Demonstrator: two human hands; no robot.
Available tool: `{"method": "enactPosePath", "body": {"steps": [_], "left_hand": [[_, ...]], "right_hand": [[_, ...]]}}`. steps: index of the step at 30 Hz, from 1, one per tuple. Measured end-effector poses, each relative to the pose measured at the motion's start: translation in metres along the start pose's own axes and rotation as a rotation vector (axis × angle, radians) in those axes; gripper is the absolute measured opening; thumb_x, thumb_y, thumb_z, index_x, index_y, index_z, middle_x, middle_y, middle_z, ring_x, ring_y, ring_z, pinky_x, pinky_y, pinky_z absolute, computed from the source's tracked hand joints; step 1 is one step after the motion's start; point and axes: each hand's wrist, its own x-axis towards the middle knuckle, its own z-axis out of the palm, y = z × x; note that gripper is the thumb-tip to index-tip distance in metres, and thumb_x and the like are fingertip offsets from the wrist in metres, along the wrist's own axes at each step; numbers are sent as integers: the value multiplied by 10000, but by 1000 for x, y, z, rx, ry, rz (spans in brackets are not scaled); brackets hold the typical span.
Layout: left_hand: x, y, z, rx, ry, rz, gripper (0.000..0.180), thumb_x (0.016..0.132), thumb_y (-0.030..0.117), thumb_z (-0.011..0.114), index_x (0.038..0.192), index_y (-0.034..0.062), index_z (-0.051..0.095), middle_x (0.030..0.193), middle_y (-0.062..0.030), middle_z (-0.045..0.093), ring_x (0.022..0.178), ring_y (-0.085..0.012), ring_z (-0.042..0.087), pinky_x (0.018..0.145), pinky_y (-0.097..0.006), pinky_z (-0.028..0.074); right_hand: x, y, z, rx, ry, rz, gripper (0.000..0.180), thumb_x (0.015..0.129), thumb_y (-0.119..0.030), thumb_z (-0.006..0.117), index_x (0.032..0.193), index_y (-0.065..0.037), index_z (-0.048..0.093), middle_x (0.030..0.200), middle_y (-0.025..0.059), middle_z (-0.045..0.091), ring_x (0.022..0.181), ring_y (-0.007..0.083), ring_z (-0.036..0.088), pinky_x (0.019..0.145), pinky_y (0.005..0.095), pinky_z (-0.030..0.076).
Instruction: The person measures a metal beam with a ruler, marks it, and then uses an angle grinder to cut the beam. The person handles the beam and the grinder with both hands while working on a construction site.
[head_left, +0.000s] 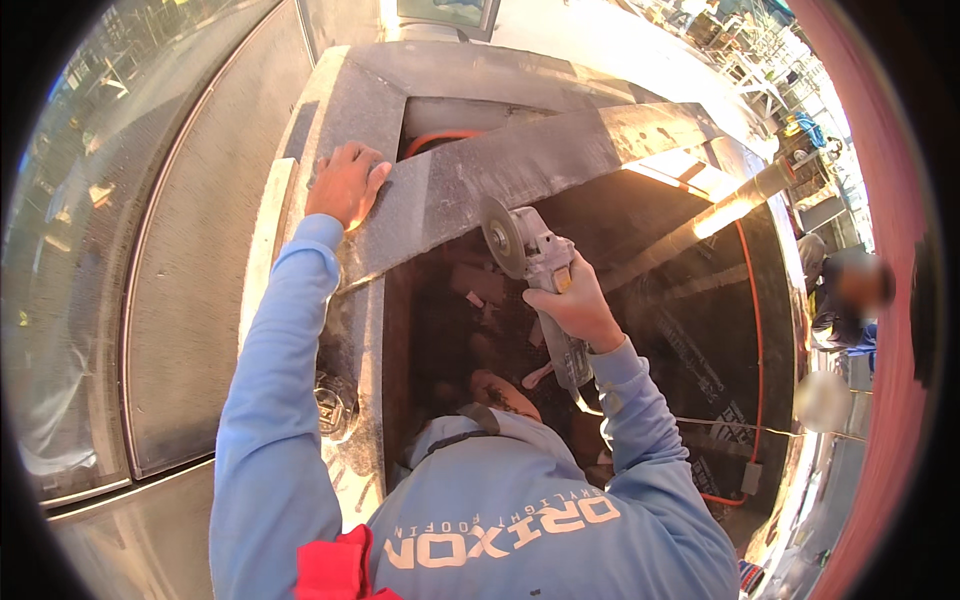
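Observation:
My right hand (577, 305) is wrapped around the body of a grey angle grinder (548, 262). The grinder's round cutting disc (503, 236) stands beside the lower edge of a long grey board (440, 195), over the dark opening; whether it touches the edge I cannot tell. The board lies aslant across the frame of the opening. My left hand (347, 185) rests on the board's left end, where it meets the frame (345, 100), fingers laid over the surface and thumb toward the board. A cord trails from the grinder's lower end.
Below the board is a deep dark pit (470, 330) with scraps in it. An orange cable (757, 330) runs down its right wall, and a pole (740, 200) crosses its upper right. Glazed panels (200, 270) stand at left. Another person (845, 295) is at the far right.

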Motion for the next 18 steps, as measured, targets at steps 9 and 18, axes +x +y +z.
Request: {"method": "enactPosePath", "body": {"steps": [9, 18], "left_hand": [[-3, 4, -5, -40, -27, -80, 413, 1080, 418, 548, 1292, 84, 666, 1302, -116, 615, 1233, -343, 581, 1063, -485, 436], [-1, 5, -8, -60, -55, -109, 432, 1084, 441, 537, 1310, 95, 664, 1324, -117, 606, 1232, -340, 587, 1075, -477, 441]], "right_hand": [[-5, -16, 0, -72, 21, 65, 630, 728, -169, 865, 1249, 50, 586, 1156, 136, 687, 1077, 204, 653, 975, 368, 520], [3, -11, 0, -113, 6, 61, 614, 735, -172, 855, 1241, 56, 591, 1145, 125, 687, 1066, 192, 647, 966, 361, 521]]}}
